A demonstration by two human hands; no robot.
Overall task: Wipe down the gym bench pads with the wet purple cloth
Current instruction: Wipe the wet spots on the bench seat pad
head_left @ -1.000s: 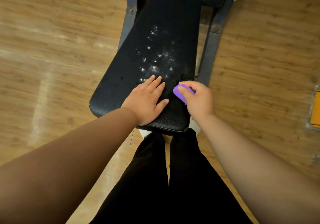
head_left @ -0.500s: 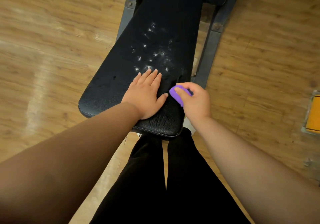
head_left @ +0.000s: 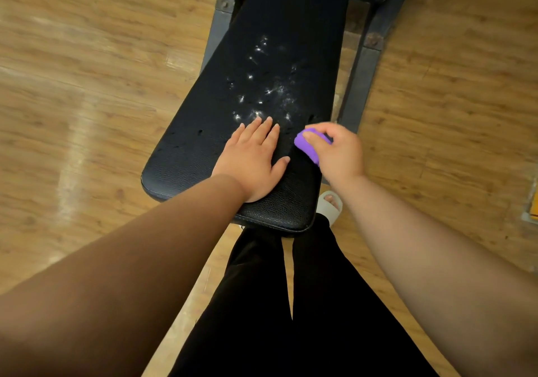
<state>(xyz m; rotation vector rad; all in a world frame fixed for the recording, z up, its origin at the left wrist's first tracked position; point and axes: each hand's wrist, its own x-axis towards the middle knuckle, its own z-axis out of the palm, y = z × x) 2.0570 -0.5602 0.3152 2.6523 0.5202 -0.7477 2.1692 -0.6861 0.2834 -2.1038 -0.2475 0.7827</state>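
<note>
**Cloth (head_left: 308,147) gripped in right hand (head_left: 339,156) on pad (head_left: 198,155)**

Head view: the purple cloth is bunched at the near right part of the black pad, with the right hand's fingers curled round it. The left hand (head_left: 252,161) lies flat on the pad just left of it, fingers straight and together. White specks (head_left: 262,94) glisten on the pad farther away. Wood floor (head_left: 87,114) surrounds the bench.
</note>
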